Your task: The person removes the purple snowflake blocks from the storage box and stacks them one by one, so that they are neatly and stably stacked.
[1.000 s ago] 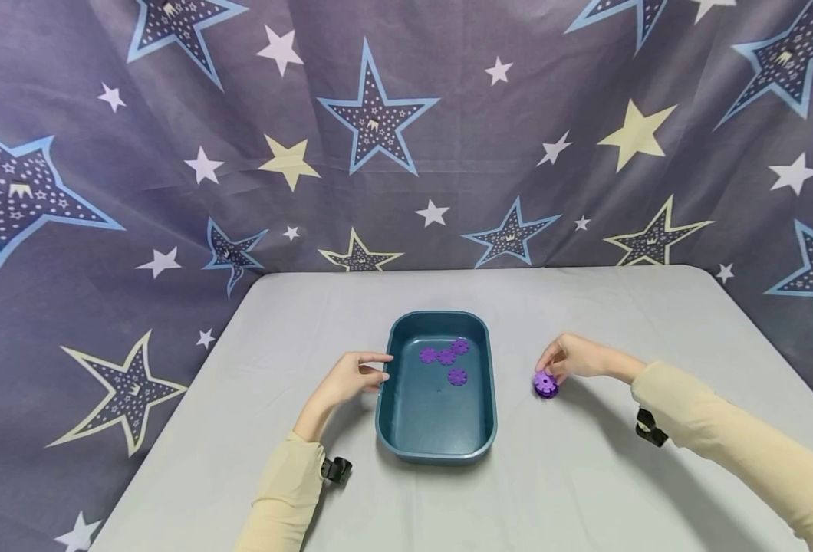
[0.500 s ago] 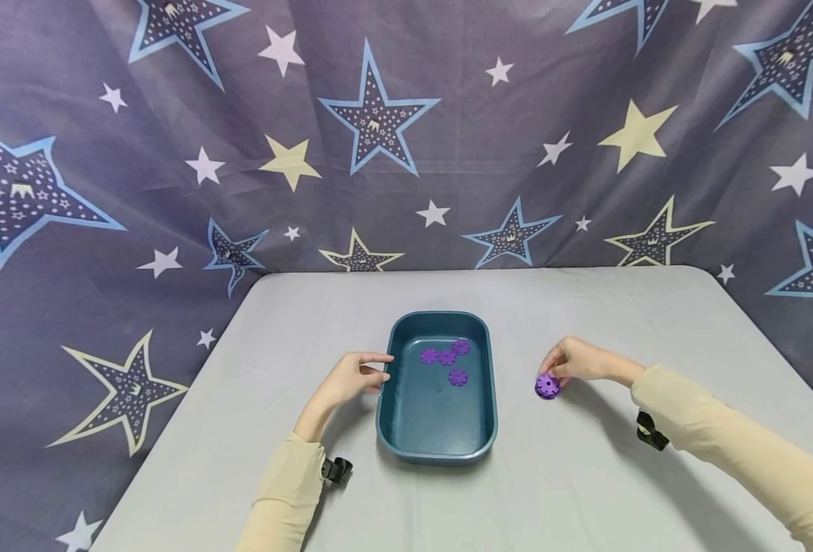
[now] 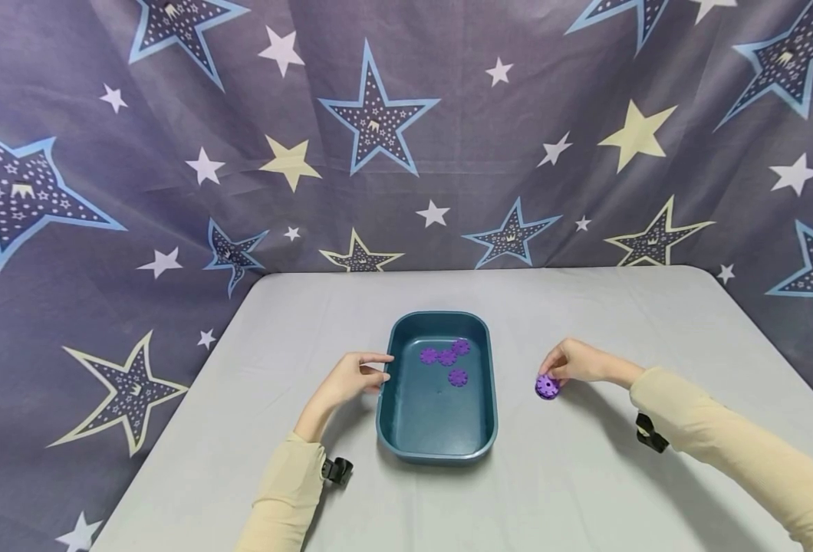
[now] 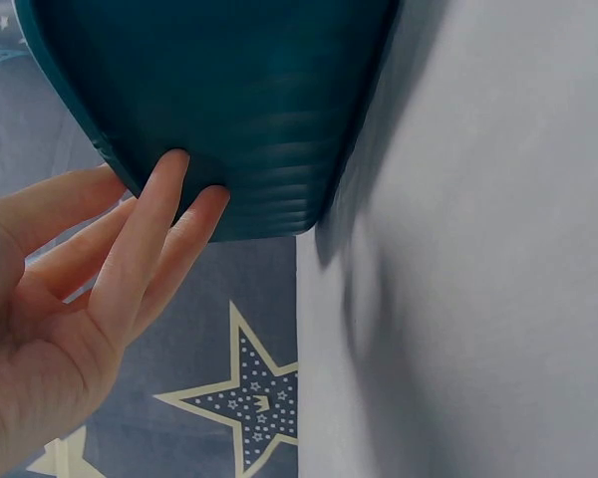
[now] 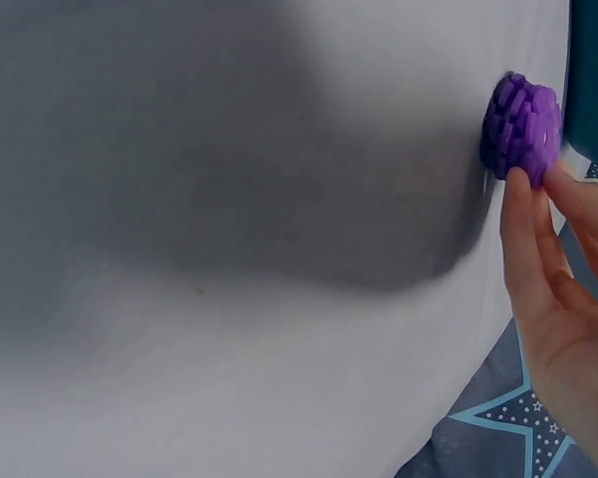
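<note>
My left hand [image 3: 347, 378] is at the left rim of a teal plastic tray [image 3: 437, 458]. In the left wrist view, fairly straight fingertips of that hand [image 4: 90, 289] rest against the tray's outer wall [image 4: 269, 129]. Right of the tray, my right hand [image 3: 575, 359] pinches a purple notched disc [image 3: 548, 386] with a centre hole. The right wrist view has it at the top of a short stack of such discs [image 5: 518, 124], between thumb and fingertips; the stack is at the tabletop. Several flat purple notched discs [image 3: 458, 377] lie inside the tray, toward its far half.
A pale grey cloth covers the table [image 3: 310, 307]. Behind it hangs a purple-grey curtain [image 3: 448, 192] printed with stars. Black camera mounts [image 3: 337, 471] sit at both wrists, over beige sleeves.
My right hand has shifted very slightly right and toward me with the purple disc, which now sits more evenly over the stack. The left hand and tray stay in place.
</note>
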`<action>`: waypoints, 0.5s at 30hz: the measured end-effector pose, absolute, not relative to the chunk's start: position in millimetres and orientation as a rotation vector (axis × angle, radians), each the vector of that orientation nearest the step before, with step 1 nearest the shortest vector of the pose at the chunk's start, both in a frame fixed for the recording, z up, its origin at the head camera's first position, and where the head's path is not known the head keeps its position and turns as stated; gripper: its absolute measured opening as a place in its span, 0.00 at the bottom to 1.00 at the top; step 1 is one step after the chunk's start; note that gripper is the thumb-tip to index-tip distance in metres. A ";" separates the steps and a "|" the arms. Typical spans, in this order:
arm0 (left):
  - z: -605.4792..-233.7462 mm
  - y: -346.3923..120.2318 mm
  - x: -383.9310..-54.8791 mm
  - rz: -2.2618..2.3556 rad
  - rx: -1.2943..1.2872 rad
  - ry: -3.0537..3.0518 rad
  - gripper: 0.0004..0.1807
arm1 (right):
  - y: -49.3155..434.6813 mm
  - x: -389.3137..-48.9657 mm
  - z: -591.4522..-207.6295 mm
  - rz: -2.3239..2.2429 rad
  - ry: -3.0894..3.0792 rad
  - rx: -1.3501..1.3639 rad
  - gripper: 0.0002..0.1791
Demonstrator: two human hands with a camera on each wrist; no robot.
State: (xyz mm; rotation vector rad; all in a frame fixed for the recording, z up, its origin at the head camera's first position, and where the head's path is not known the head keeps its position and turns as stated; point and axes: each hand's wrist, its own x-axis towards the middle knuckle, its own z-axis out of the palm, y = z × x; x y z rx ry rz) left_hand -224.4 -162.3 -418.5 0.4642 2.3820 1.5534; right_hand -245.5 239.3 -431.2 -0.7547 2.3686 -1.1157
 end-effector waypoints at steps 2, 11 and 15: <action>-418.8 -162.3 -224.7 1.552 0.460 2.383 0.19 | 239.1 -245.3 -431.0 -1.120 2.369 -0.763 0.07; -420.1 -162.2 -225.6 1.558 0.447 2.368 0.19 | 236.1 -246.1 -422.8 -1.100 2.449 -0.820 0.06; -420.2 -163.1 -226.0 1.565 0.461 2.356 0.20 | 232.9 -248.3 -416.4 -1.066 2.493 -0.846 0.07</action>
